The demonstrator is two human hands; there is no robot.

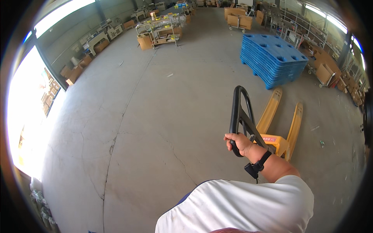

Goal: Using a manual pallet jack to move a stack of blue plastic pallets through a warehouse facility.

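Observation:
My right hand [241, 144] grips the lower end of the black loop handle [234, 110] of a yellow pallet jack, its fingers wrapped round the bar. A black strap with a small box [256, 166] sits on my right wrist. Beyond the handle, the pallet jack's body [275, 141] and its two long forks [294, 126] lie low over the floor, pointing away from me. A stack of blue plastic pallets [261, 64] stands just past the left fork's tip; I cannot tell whether they touch. My left hand is out of view.
Far off on the left stands a wheeled shelf cart [163, 32] with a cardboard box at its foot. Cardboard cartons [239, 20] rest on a low trolley at the back, and more cardboard [325, 72] lines the right side. A bright doorway [33, 108] opens at left.

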